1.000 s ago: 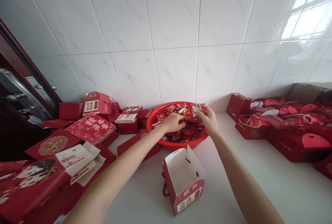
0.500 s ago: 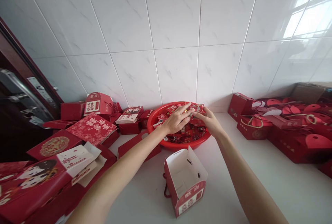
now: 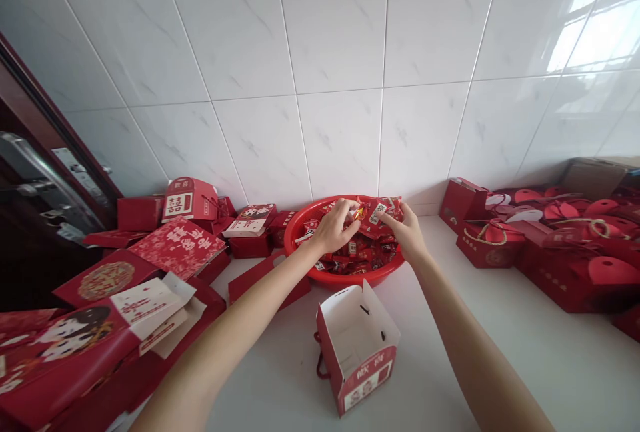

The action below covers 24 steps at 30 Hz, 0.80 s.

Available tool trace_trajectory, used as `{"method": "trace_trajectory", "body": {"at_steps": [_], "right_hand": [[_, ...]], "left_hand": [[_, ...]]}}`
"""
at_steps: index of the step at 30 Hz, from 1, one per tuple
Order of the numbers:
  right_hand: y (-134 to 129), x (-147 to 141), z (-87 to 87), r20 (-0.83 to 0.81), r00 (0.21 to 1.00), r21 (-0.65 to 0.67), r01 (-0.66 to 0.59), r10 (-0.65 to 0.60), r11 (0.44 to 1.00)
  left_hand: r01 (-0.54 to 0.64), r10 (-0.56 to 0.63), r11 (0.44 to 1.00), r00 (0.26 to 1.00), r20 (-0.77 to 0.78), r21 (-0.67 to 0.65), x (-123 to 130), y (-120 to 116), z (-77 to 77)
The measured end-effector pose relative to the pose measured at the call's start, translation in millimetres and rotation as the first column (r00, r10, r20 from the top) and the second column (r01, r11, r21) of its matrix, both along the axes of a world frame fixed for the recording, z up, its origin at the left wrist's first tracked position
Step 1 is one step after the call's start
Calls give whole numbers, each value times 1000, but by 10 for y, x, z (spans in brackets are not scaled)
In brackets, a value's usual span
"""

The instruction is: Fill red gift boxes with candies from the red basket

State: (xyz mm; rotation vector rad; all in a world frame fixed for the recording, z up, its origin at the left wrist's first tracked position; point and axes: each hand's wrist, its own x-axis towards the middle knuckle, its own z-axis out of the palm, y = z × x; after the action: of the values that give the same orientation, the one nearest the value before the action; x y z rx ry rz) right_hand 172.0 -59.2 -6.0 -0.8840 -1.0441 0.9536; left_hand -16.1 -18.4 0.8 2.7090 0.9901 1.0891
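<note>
In the head view, both hands are over a round red basin (image 3: 360,280) that sits on the white worktop (image 3: 425,365) near the tiled wall (image 3: 340,139). The basin is heaped with small wrapped pieces (image 3: 356,253), mostly red and shiny.

The right hand (image 3: 409,231) pinches a red packet (image 3: 373,224) with a pale label at the basin's right side, the thumb lying across its front and the fingers behind. The left hand (image 3: 339,227) is just to the left of that packet, above the contents, with its fingers bent and the thumb extended toward the right hand; whether anything is caught between its fingertips cannot be told.

Nearer the person, between the two forearms, an open box (image 3: 357,345) stands on the worktop just in front of the basin. Its inside is white, its outside red with white characters, and a dark red cord (image 3: 322,363) hangs at its left side.

To the left lies a crowded pile of red boxes (image 3: 177,247), some with printed figures or white flaps. On the right, red boxes with rope handles (image 3: 490,245) stand close together, with a brown carton (image 3: 595,179) behind them. A dark door (image 3: 30,219) with a metal handle edges the far left.
</note>
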Motion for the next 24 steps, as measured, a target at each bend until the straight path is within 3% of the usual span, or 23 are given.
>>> {"method": "trace_trajectory", "body": {"at_steps": [3, 7, 10, 14, 19, 24], "right_hand": [[29, -3, -21, -62, 994, 13, 85, -84, 996], [41, -6, -37, -62, 993, 23, 97, -96, 995], [39, -6, -36, -72, 994, 17, 87, -86, 996], [45, -1, -35, -65, 994, 6, 88, -87, 996], [61, 8, -51, -49, 995, 33, 87, -85, 996], [72, 3, -59, -68, 995, 26, 69, -67, 997]], "left_hand": [[52, -78, 992, 972, -220, -118, 18, -74, 39], [149, -278, 950, 807, -521, -275, 97, -116, 48], [31, -233, 953, 712, -662, -301, 196, -98, 44], [-127, -106, 962, 636, -764, -240, 399, -123, 66], [-191, -23, 964, 629, -777, -183, 528, -157, 84], [-234, -41, 933, 689, -723, -275, 455, -101, 90]]}}
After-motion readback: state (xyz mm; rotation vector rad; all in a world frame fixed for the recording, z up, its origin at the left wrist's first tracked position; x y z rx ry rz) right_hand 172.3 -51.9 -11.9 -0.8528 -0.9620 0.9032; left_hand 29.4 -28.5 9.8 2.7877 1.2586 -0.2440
